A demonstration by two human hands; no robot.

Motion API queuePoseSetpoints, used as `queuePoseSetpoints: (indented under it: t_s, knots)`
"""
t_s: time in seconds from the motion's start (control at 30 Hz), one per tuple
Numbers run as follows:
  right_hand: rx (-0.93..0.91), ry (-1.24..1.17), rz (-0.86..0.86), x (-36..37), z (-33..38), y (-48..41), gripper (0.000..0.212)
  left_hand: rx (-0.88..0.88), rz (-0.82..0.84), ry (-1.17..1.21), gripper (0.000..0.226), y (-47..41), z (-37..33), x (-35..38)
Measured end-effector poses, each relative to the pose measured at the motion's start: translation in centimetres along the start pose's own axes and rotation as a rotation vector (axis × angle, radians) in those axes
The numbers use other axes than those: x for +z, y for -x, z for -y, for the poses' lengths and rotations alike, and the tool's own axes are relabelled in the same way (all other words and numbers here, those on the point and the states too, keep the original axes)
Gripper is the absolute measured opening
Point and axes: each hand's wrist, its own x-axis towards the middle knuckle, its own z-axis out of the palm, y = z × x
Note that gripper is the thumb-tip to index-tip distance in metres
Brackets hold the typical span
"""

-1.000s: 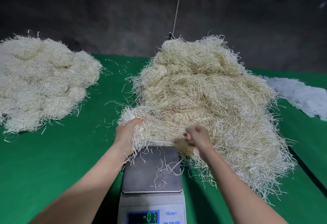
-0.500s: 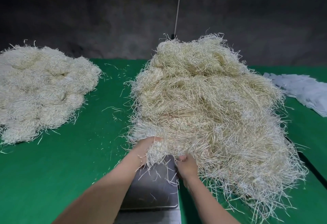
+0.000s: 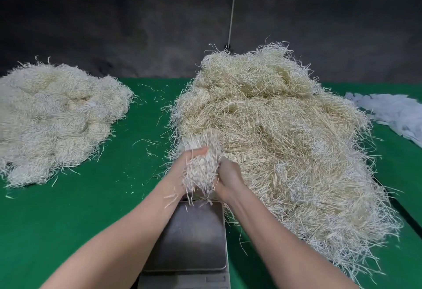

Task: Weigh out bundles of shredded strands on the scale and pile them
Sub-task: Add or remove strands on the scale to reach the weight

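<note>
Bundle (image 3: 201, 163) gripped between left hand (image 3: 182, 171) and right hand (image 3: 229, 174), above scale (image 3: 194, 238) edge

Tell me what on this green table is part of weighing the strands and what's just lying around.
In the job: bundle gripped by left hand and right hand; scale; big heap; left pile.
Lying about: white slips far right; stray strands on green cloth; hanging cord.
</note>
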Motion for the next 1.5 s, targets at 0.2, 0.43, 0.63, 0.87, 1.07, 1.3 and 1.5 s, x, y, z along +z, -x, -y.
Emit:
queuePoseSetpoints:
  t_s: [0.2, 0.43, 0.63, 0.87, 1.07, 1.3, 1.5]
  knots:
    - [-0.079, 0.526, 0.190, 1.4, 4.7, 2.5, 0.019, 0.134, -0.135, -0.426, 0.035, 2.4, -3.5, -1.5]
    - [-0.285, 1.136, 0.223, 1.7, 9.1, 3.7, 0.066, 0.110, -0.020, -0.904, 0.105, 2.6, -6.2, -1.6]
    - [-0.189, 1.014, 0.477, 0.9, 11.7, 3.5, 0.017, 0.199, 0.014, -1.210, 0.044, 2.1, -7.4, -0.1]
    - [-0.388, 1.084, 0.552, -3.1, 12.2, -0.6, 0.100, 0.316, -0.137, -0.772, 0.041, 3.8, -11.3, 0.2]
    - [-0.241, 0.807, 0.424, 1.0, 5.1, -3.2, 0.017, 0.434, -0.158, -0.527, 0.015, 3.0, -10.7, 2.5]
    - [-0.006, 0.030, 0.341, 0.4, 8.2, -3.5, 0.016, 0.548, -0.259, -0.936, 0.052, -1.3, -6.9, 0.9]
    - [0.026, -0.181, 0.415, -0.3, 5.4, -1.3, 0.062, 0.615, -0.437, -1.098, 0.017, -2.8, -2.2, 0.3]
